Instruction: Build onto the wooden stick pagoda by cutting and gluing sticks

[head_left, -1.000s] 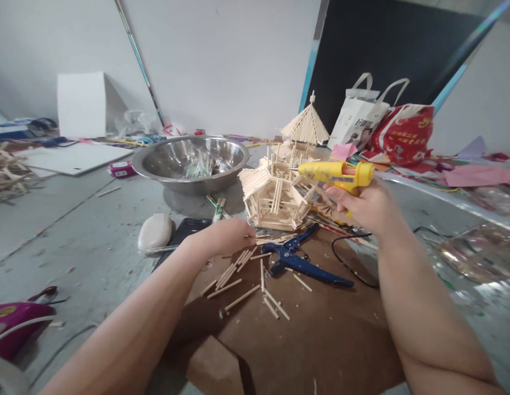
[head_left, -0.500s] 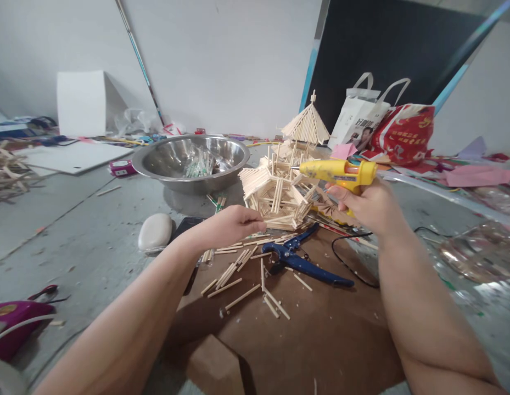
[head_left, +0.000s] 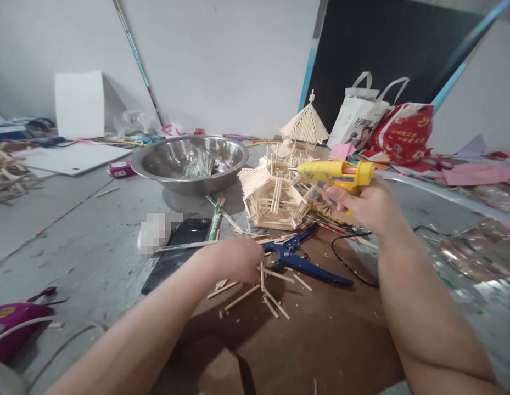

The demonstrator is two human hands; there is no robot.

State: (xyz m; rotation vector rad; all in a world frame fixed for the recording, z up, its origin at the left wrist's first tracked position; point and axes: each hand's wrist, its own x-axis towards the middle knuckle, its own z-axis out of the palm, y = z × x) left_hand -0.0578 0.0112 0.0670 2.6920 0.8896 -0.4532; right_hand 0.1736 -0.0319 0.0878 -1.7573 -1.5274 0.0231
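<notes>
My right hand (head_left: 368,203) is wrapped around the handle of a yellow glue gun (head_left: 335,173). Its nozzle points left, over the near side of a pavilion model (head_left: 277,200) built from wooden sticks. My left hand (head_left: 242,260), blurred by motion, is low over the loose sticks in front of the model. A short wooden stick (head_left: 281,275) juts to the right from its closed fingertips, which are partly hidden. Just right of that hand lie blue-handled cutters (head_left: 308,267). More cut sticks (head_left: 243,298) are scattered on the brown board (head_left: 320,334).
A steel basin (head_left: 189,184) with bagged sticks stands behind on the left. A black phone (head_left: 176,255) lies left of the board. The glue gun's black cord (head_left: 349,269) curls at the right. Paper bags (head_left: 362,118) and coloured scraps line the wall, with clear plastic (head_left: 481,252) at far right.
My left hand has drawn back from the model's base down to the loose sticks, and a stick now shows at its fingertips. The glue gun has stayed nearly still.
</notes>
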